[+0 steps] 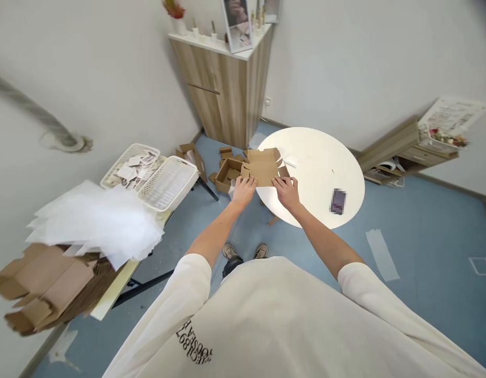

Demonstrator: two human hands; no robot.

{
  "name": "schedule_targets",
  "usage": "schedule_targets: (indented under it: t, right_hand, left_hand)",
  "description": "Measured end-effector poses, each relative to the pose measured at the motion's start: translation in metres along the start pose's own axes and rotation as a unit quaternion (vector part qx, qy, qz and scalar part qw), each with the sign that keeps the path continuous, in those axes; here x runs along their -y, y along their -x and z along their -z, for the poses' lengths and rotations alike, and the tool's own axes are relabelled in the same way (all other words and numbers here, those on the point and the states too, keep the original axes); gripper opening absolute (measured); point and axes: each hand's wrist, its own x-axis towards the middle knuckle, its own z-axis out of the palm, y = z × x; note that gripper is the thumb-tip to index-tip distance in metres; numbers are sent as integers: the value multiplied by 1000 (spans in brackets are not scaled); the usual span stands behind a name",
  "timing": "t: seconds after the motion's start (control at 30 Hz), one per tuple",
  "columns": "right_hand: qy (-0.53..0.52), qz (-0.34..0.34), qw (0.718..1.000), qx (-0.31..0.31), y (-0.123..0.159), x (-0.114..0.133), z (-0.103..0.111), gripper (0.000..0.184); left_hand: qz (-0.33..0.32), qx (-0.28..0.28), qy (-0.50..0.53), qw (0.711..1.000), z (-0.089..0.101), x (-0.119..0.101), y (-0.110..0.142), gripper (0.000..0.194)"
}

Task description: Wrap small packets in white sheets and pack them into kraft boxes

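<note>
1 cardboard blank (263,167), partly over the left edge of the round table (317,157). left hand (245,190) and right hand (287,192) each hold its near edge, fingers nearly closed on the board. 1 open box (228,175) sits beyond the table's left edge.

Two hands, the left hand (244,190) and the right hand (287,191), and one held cardboard sheet (263,167). One round white surface (317,157), with one pixelated dark item (338,201) near its lower right edge. Two white baskets (183,186) at the far end of one long surface (112,294); the overlapping white sheets (96,218) and stacked cardboard pieces (57,275) nearer its left edge cannot be counted. Two shoes (260,251). One wood-grain cabinet (223,79).
</note>
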Motion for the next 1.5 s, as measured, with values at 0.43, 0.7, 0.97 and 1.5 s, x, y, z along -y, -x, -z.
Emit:
schedule_targets:
  t: [0.43, 0.7, 0.97, 1.5]
  right_hand:
    - [-24, -160, 956, 243, 42, -36, -40, 59]
    - [-35, -196, 935, 295, 49, -39, -69, 46]
    - [-26, -200, 942, 268, 36, -51, -73, 46]
    - [-72, -212, 899, 377, 30, -90, -107, 48]
  left_hand:
    - [-125, 189, 22, 974, -86, -22, -63, 47]
    - [-149, 235, 15, 960, -113, -16, -77, 46]
    - [-100, 229, 37, 968, -105, -39, -84, 52]
    - [-76, 317, 2, 945, -148, -34, -108, 57]
